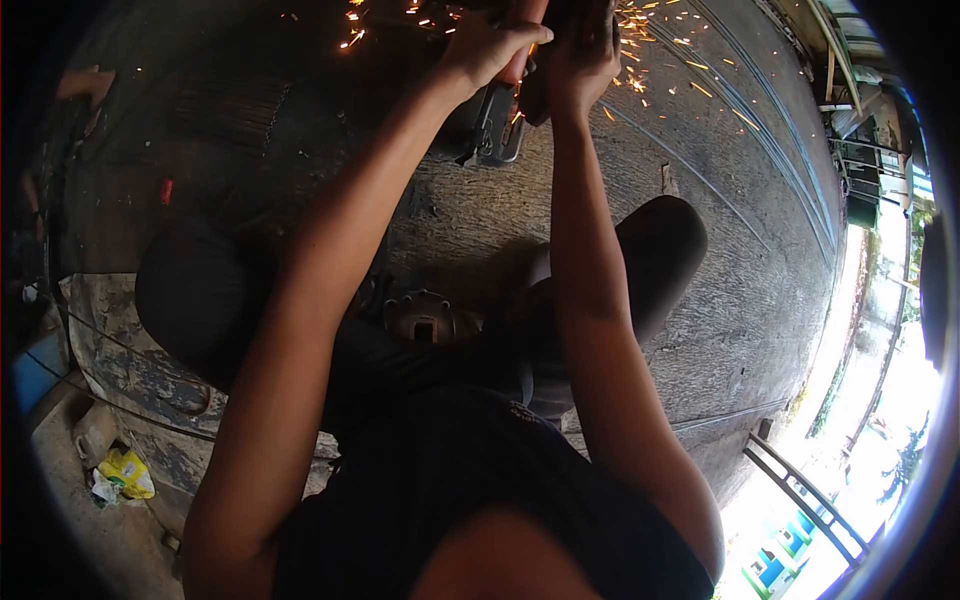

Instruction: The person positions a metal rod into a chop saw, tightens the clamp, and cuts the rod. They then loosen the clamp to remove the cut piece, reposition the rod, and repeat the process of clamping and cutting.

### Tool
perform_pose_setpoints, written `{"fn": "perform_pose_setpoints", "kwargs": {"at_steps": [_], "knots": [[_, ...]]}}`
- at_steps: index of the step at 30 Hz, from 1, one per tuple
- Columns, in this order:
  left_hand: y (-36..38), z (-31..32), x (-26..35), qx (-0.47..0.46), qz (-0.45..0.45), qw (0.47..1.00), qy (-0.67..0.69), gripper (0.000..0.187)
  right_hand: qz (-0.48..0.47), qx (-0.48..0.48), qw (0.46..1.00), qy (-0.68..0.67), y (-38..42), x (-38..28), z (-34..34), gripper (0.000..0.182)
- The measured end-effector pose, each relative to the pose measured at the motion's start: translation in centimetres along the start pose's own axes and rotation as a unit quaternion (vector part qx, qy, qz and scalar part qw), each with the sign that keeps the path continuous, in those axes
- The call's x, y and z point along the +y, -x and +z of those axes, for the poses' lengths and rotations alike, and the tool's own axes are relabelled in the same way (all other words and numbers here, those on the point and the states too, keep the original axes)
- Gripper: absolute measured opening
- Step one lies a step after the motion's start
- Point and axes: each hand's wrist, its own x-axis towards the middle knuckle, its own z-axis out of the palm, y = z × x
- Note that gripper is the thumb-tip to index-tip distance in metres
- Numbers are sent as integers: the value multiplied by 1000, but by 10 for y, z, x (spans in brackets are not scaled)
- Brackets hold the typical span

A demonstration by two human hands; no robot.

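Sparks fly at the top of the head view, on both sides of my hands. My left hand (pixel 488 52) is closed around an orange bar-like part (pixel 522 42) of what looks like a power tool, its thumb lying across it. Below that part is a dark metal bracket (pixel 497 135) with a slot, close above the ground. Beside it, my right hand (pixel 585 75) is closed at a dark object whose kind is hidden in shadow. The sparks' source is out of sight behind my hands.
Long thin metal rods (pixel 770 120) run along the rough ground at right. More rods (pixel 235 110) lie in shadow at left, near another person's hand (pixel 90 88). A small red cylinder (pixel 166 191), a metal part with a square hole (pixel 424 328) and a yellow bag (pixel 127 474) lie around my legs.
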Motion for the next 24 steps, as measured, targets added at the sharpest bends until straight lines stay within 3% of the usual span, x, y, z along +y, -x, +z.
{"fn": "perform_pose_setpoints", "kwargs": {"at_steps": [3,6,9,12,15,18,21,23,24], "knots": [[3,-2,5,-13,-40,998,-37,27,-23,1,1000,3,0,2,0,55],[-1,0,-4,-1,-3,1000,18,26,51,-35,998,14,-1,-6,-3,53],[-5,-2,-10,-41,7,999,16,26,-9,-19,998,66,1,7,2,52],[0,4,0,36,-25,999,12,26,-10,-7,1000,25,1,5,2,51],[-4,-2,-7,-38,-3,999,6,24,-41,5,999,-4,0,6,3,51],[-1,0,-3,-13,32,999,42,24,-3,-6,1000,8,2,1,-1,51],[-5,-5,-10,-31,-10,999,-33,22,61,-36,996,-56,0,-3,-1,51],[-5,0,-10,-7,18,1000,24,23,-54,1,997,62,0,7,3,52],[-6,-3,-11,-7,18,1000,24,23,-53,2,997,63,1,11,4,52]]}}
